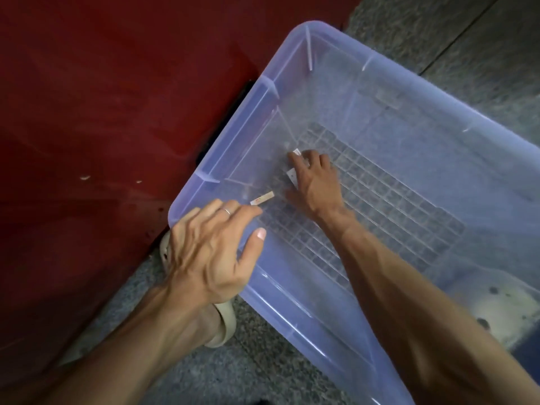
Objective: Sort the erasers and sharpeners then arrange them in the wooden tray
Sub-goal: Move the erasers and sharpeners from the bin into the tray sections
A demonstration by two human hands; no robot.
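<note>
A translucent blue plastic bin (295, 62) stands on the floor. On its gridded bottom, near the left corner, lies a small white eraser with a red mark (262, 198). My left hand (210, 252) reaches over the bin's near-left rim with fingers relaxed, the index fingertip just short of that eraser. My right hand (317, 182) is deep inside the bin, its fingers curled over two white erasers: one (297, 152) shows at the index fingertip, the other (292, 177) sticks out by the thumb. No wooden tray or sharpener is in view.
A dark red surface (102, 112) fills the left side, tight against the bin's left wall. Grey speckled stone floor (263, 361) lies below and at the upper right. My foot in a beige sandal (223, 325) sits under my left wrist. A pale spotted object (496, 311) shows through the bin's right wall.
</note>
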